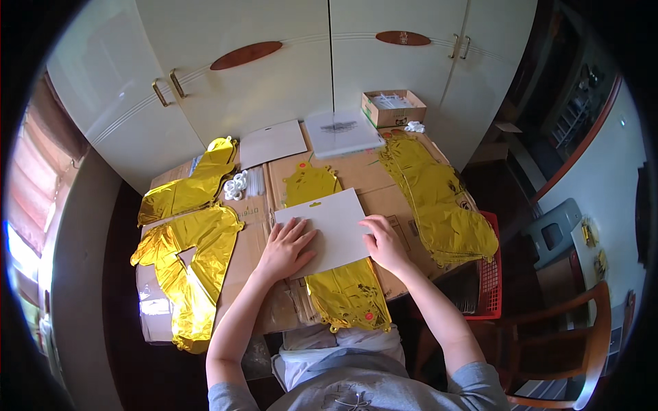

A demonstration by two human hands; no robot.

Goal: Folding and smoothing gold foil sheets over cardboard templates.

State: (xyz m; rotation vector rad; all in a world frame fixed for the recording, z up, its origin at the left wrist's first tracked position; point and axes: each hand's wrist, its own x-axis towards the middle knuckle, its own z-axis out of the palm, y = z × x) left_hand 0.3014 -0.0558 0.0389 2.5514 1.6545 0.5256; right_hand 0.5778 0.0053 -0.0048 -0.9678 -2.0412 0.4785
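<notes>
A white card (334,230) with a hanging slot near its far edge lies in front of me, across a flat gold foil balloon (349,296). The balloon's far end and near end stick out from under the card. My left hand (285,248) rests on the card's left part, palm down with fingers spread. At the card's right edge, my right hand (385,243) has its fingers curled and its thumb close to them, gripping the edge. What lies beneath the card is hidden.
More flat gold foil balloons lie left (205,240) and right (439,205) on the cardboard-covered table (257,226). White rings (235,186), clear straws (254,182), another card (273,142), a plastic-wrapped stack (343,135) and a small box (393,109) sit farther back. A red basket (490,274) stands right.
</notes>
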